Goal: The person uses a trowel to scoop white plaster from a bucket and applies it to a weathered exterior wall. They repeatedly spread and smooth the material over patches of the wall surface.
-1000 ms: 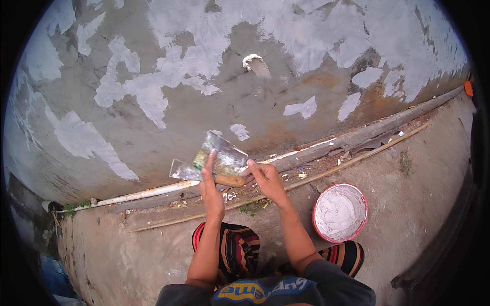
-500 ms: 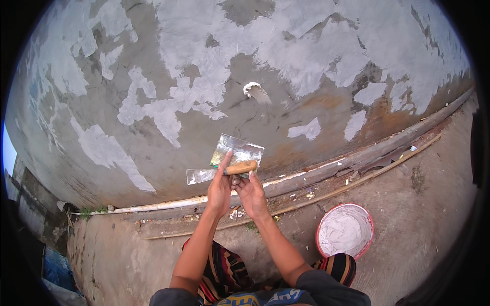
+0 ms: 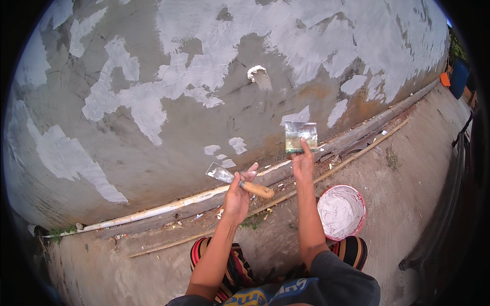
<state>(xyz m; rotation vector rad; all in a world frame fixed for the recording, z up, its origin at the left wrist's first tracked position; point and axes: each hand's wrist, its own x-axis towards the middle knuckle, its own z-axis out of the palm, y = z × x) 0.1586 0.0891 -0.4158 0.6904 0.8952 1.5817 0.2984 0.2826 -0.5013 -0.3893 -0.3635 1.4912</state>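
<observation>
My left hand (image 3: 237,200) is closed around a putty knife (image 3: 260,190). The wooden handle points right and the metal blade, smeared with white, points up and left towards the wall; some fingers stick out past the handle. Further right, my right hand (image 3: 303,162) grips a wide flat scraper (image 3: 300,133) by its lower edge, with the index finger laid along the blade. Whitish paste marks the scraper's face. Both tools are held apart, in front of a grey wall (image 3: 204,130) with pale patches. A lump of white paste (image 3: 256,74) sticks to the wall above.
A red-rimmed bucket of whitish paste (image 3: 341,211) stands on the concrete ground (image 3: 398,188) beside my right knee. A pale pipe (image 3: 168,208) runs along the wall's foot, and a long thin pole (image 3: 352,157) lies alongside with scattered debris. A blue barrel (image 3: 459,77) stands far right.
My hands were close together with the two tools overlapping; now they are apart. The scraper has moved right and up in my right hand, while the putty knife stays in my left.
</observation>
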